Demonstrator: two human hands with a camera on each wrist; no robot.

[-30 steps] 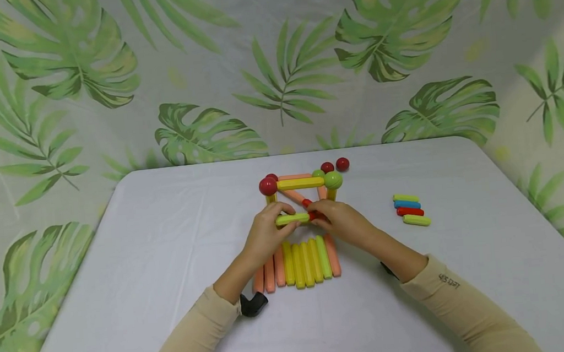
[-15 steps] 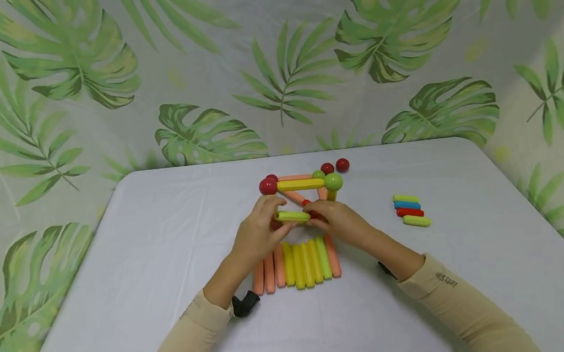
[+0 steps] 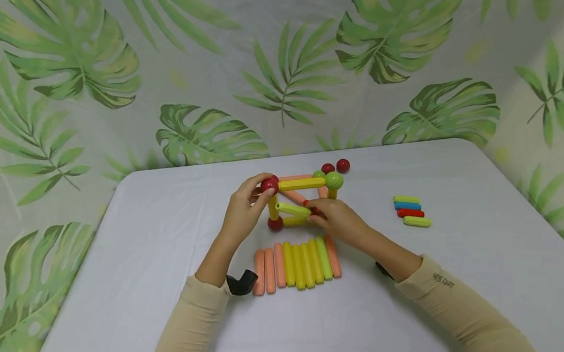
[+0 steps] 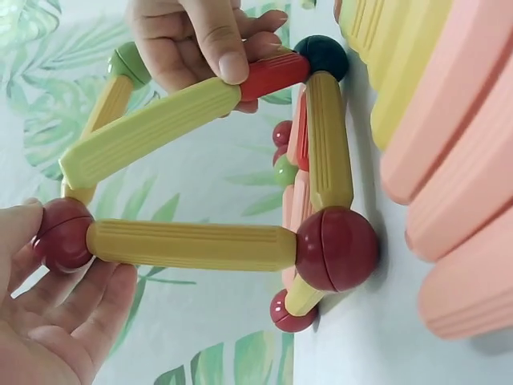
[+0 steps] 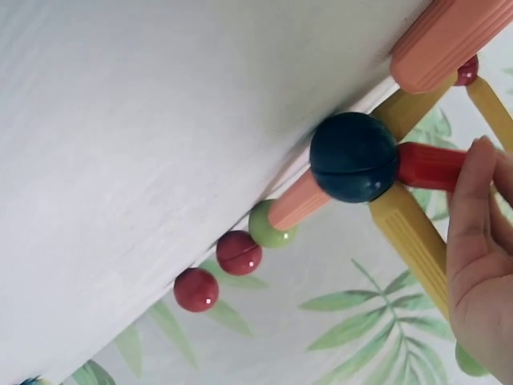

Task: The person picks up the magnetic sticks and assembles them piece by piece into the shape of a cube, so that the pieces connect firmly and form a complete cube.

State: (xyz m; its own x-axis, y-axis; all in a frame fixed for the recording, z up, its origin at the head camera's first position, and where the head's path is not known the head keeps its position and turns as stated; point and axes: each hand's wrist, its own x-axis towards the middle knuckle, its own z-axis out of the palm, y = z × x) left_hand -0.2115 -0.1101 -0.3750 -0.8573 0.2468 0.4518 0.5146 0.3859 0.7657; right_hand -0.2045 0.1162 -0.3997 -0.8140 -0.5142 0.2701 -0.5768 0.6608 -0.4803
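Note:
My left hand grips the red ball at the upper left corner of a standing frame of sticks and balls, thumb and fingers around it. My right hand pinches a short red stick, its thumb by the joint with a light green stick. In the right wrist view the red stick meets a dark blue ball at the frame's lower right corner. Slanting up leftward, the light green stick's free end lies just apart from the gripped ball. Yellow sticks form the frame's sides.
In front of the frame lies a row of salmon and yellow sticks. Several short sticks lie to the right. Two loose red balls sit behind, beside the frame's rear green ball.
My left hand has left the light green stick and moved up to the red corner ball. That stick now slants, its left end raised. My right hand has stayed nearly in place.

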